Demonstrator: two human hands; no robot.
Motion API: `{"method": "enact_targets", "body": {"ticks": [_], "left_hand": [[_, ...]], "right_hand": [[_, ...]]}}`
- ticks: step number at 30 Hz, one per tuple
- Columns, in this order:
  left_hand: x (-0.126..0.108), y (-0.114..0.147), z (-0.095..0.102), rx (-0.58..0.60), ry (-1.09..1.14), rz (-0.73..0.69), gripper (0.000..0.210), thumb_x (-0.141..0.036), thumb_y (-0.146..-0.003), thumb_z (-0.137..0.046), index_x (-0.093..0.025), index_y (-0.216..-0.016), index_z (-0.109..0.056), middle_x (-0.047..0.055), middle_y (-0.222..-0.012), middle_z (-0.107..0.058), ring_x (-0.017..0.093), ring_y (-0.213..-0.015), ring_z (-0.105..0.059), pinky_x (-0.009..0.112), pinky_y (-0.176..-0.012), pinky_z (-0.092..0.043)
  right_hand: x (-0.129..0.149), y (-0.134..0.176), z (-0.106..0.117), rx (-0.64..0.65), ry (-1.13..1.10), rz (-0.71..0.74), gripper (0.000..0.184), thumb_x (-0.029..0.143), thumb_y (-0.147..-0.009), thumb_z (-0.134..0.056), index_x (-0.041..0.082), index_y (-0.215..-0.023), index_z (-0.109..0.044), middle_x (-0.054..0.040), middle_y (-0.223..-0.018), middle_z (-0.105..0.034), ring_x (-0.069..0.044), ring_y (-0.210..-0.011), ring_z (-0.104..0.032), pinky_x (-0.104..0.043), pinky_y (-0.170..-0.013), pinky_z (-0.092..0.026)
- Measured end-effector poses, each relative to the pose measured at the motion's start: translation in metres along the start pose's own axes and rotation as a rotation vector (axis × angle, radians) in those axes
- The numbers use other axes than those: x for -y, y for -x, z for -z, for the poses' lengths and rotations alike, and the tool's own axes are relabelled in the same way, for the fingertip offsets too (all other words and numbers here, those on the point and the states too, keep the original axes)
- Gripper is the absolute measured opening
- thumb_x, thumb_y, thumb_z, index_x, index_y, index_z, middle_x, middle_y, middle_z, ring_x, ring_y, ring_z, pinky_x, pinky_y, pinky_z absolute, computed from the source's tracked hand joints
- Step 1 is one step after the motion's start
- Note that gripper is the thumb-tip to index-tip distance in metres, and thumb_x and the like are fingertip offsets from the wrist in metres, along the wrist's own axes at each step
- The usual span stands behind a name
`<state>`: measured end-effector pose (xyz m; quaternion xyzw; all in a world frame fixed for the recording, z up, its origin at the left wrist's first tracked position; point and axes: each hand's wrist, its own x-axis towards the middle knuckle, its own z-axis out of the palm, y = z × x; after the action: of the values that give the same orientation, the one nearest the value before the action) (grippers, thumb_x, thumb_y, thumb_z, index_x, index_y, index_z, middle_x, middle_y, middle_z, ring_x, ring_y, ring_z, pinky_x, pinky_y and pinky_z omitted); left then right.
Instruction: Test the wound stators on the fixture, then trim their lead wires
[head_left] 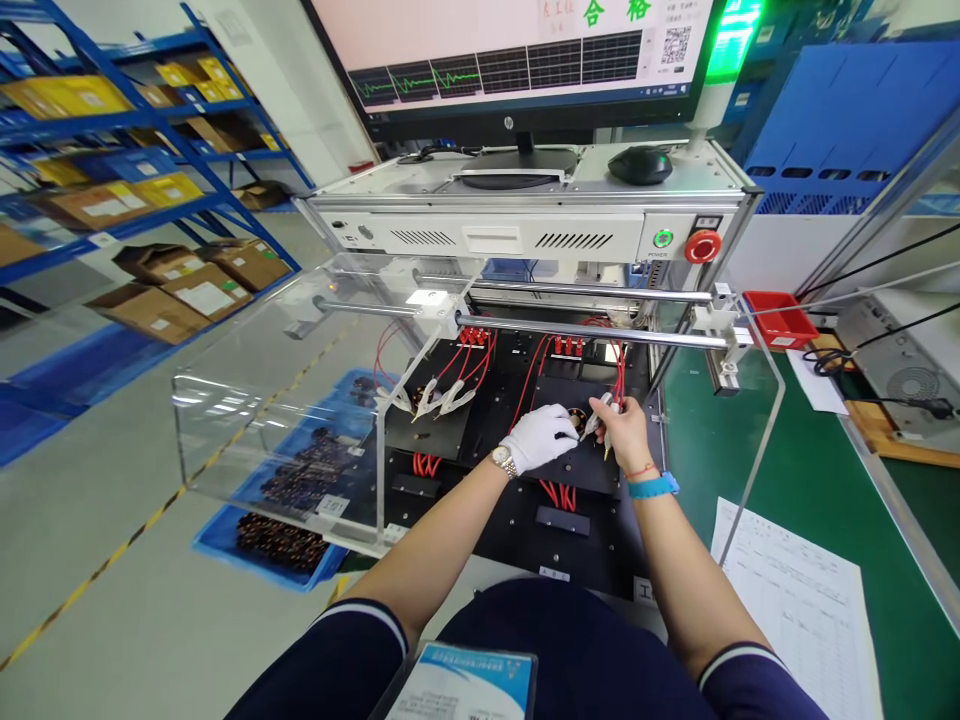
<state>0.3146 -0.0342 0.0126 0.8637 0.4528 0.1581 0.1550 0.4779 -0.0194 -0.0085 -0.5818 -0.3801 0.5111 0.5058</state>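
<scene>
My left hand [541, 437], in a white glove, has its fingers closed at the near-left edge of a small round copper-wound motor stator [577, 418] on the right black plate. My bare right hand [625, 432] pinches a white-sleeved alligator clip [595, 414] on a red wire, its tip beside the stator. Another clip [607, 446] hangs under the right fingers, its tip pointing down. On the left plate, several white clips [427, 399] reach around a second stator, which they partly cover.
A clear hinged cover [277, 400] and steel rods [585, 328] frame the fixture. Above stand a monitor [517, 60], a mouse [640, 165] and a red stop button [703, 246]. A blue tray [300, 575] of dark parts lies left; papers [795, 600] lie right.
</scene>
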Motion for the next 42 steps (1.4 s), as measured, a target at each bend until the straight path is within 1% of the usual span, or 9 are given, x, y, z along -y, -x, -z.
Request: {"method": "enact_targets", "body": {"ticks": [7,12,16,22,31,42], "left_hand": [[-0.0038,-0.0020,0.0029,0.025,-0.080,-0.009,0.017,-0.028,-0.079,-0.053,-0.022,-0.077,-0.068,0.002,-0.090,-0.058,0.016,-0.085,-0.053,0.027,-0.080,-0.042],[-0.0025,-0.0012,0.0025,0.019,-0.110,-0.018,0.017,-0.028,-0.079,-0.053,-0.023,-0.076,-0.068,0.001,-0.090,-0.059,0.015,-0.086,-0.053,0.027,-0.080,-0.043],[-0.0013,-0.0009,0.0019,0.017,-0.099,-0.008,0.017,-0.029,-0.079,-0.053,-0.024,-0.077,-0.069,0.000,-0.092,-0.059,0.015,-0.088,-0.053,0.026,-0.081,-0.044],[0.0001,-0.0017,-0.0003,0.010,-0.093,-0.006,0.019,-0.030,-0.079,-0.052,-0.022,-0.076,-0.068,0.001,-0.092,-0.059,0.014,-0.086,-0.054,0.026,-0.081,-0.044],[0.0037,-0.0012,-0.0028,0.006,-0.069,-0.012,0.018,-0.029,-0.080,-0.052,-0.021,-0.076,-0.068,0.001,-0.092,-0.059,0.014,-0.088,-0.055,0.026,-0.083,-0.044],[0.0043,-0.0011,-0.0042,0.005,-0.043,0.011,0.017,-0.031,-0.079,-0.053,-0.022,-0.077,-0.068,0.001,-0.094,-0.058,0.014,-0.088,-0.055,0.026,-0.083,-0.044]], "right_hand": [[-0.0028,-0.0010,-0.0011,-0.002,0.005,0.001,0.045,0.047,-0.058,-0.072,0.020,-0.079,-0.042,0.0059,-0.046,-0.051,-0.011,-0.035,-0.047,-0.021,-0.029,-0.040],[-0.0026,-0.0017,-0.0010,-0.008,0.006,0.001,0.044,0.046,-0.058,-0.072,0.021,-0.077,-0.042,0.0065,-0.045,-0.050,-0.011,-0.034,-0.047,-0.022,-0.028,-0.040],[-0.0008,-0.0018,-0.0017,-0.022,0.000,-0.001,0.044,0.045,-0.058,-0.073,0.021,-0.077,-0.042,0.0071,-0.044,-0.050,-0.011,-0.034,-0.046,-0.021,-0.028,-0.039],[0.0022,0.0014,-0.0047,-0.005,-0.017,-0.012,0.045,0.044,-0.057,-0.074,0.021,-0.076,-0.041,0.0072,-0.045,-0.050,-0.011,-0.034,-0.046,-0.022,-0.027,-0.039],[0.0004,0.0020,-0.0034,0.015,-0.030,-0.012,0.045,0.045,-0.057,-0.074,0.021,-0.077,-0.041,0.0061,-0.045,-0.052,-0.012,-0.034,-0.048,-0.022,-0.029,-0.042],[0.0021,0.0027,-0.0039,0.024,-0.033,-0.012,0.043,0.044,-0.059,-0.073,0.021,-0.076,-0.041,0.0064,-0.044,-0.052,-0.012,-0.033,-0.048,-0.022,-0.029,-0.042]]}}
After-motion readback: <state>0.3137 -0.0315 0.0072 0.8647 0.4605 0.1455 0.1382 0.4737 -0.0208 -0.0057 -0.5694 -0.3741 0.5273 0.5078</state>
